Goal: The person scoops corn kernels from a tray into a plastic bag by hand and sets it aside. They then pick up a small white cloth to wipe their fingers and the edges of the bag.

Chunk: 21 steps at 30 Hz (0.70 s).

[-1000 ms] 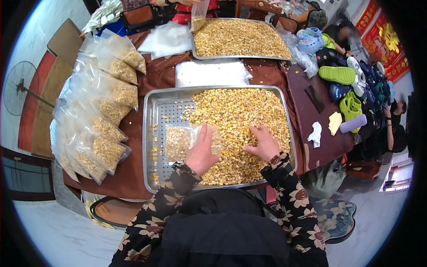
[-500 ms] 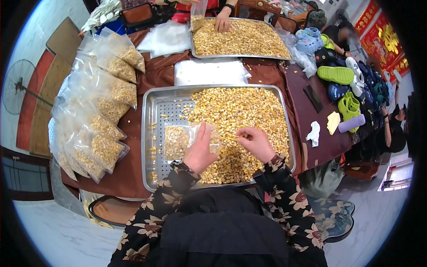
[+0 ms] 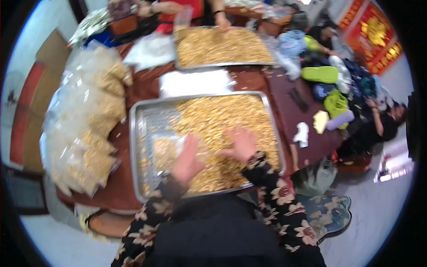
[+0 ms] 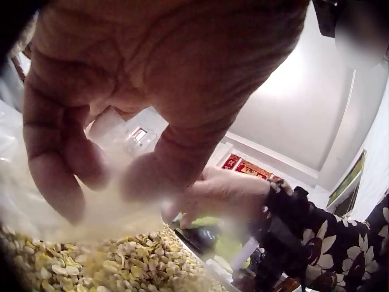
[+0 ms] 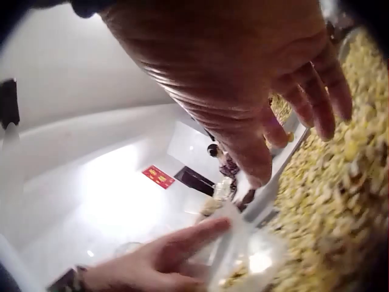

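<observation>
A clear bag point(image 3: 165, 152) lies in a metal tray point(image 3: 155, 121), beside loose corn point(image 3: 222, 111).
The left hand point(image 3: 187, 160) holds its film between curved fingers; the right hand point(image 3: 241, 144), fingers parted, hovers over kernels, gripping nothing visible. A red poster's point(image 3: 385, 43) gold writing is too blurred to read.

We see smooth silver rectangular metal tray point(image 3: 133, 147), near; rough-surfaced yellow corn kernels point(image 3: 240, 111); small clear plastic bag point(image 3: 164, 153), glossy; left, bulging clear plastic bags point(image 3: 89, 115), shiny, wrinkled; brown fabric tablecloth point(image 3: 144, 83), matt-looking.
</observation>
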### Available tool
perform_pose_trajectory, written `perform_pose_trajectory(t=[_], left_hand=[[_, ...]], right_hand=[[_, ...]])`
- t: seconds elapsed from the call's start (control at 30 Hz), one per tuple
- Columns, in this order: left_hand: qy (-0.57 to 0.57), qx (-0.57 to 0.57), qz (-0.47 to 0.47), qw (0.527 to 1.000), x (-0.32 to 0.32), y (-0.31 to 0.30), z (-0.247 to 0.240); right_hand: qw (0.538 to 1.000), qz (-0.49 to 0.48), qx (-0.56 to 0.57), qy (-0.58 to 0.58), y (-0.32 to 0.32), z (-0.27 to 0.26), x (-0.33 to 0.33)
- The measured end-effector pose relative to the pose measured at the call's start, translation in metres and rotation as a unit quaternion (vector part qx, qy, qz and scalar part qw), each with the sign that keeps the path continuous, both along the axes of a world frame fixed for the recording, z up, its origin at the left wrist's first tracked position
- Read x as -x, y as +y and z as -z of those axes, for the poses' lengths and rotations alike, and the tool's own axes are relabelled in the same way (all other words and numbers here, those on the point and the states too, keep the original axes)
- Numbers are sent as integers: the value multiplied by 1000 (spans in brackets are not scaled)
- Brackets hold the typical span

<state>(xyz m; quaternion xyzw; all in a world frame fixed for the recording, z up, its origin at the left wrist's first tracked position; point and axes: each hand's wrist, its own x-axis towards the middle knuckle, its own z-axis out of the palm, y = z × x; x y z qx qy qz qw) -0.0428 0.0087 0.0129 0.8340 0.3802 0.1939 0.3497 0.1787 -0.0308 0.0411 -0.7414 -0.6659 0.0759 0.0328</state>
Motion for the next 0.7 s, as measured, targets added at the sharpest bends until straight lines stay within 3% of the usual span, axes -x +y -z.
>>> perform_pose_trajectory(t=[0.03, 0.07, 0.1, 0.13, 0.17, 0.23, 0.27, 0.33, 0.43, 0.53, 0.6, 0.7], left_hand=[[-7, 45, -11, 999, -1, 0, -6], [-13, 90, -10, 996, -1, 0, -14], [-5, 60, 0, 998, -3, 2, -11], [6, 39, -10, 999, -6, 2, -11], [5, 35, -1, 999, -4, 3, -8], [0, 28, 24, 999, -7, 6, -6], [8, 37, 10, 999, -7, 7, -8], [17, 43, -1, 999, -7, 7, -14], [25, 66, -7, 997, -7, 6, -20], [30, 46, -12, 998, -10, 4, -20], [34, 52, -8, 998, -10, 5, -22], [33, 65, -9, 997, -11, 5, -24]], right_hand=[[994, 5, 76, 76, 3, -2, 0], [997, -17, 56, 57, -2, -9, 6], [996, -9, 89, 2, -3, -5, 12], [999, 11, 49, 13, -6, -1, 16], [997, 14, -75, 18, -9, 23, 15], [978, 53, -142, 144, 1, 67, 7], [977, 69, -149, 136, -3, 60, -2], [983, -4, -87, 161, -6, 40, -6], [964, 32, -121, 235, 1, 59, -14], [950, 30, -140, 278, 0, 38, -13], [910, 65, -96, 397, 0, 13, 1], [893, 32, -132, 430, 7, 16, 31]])
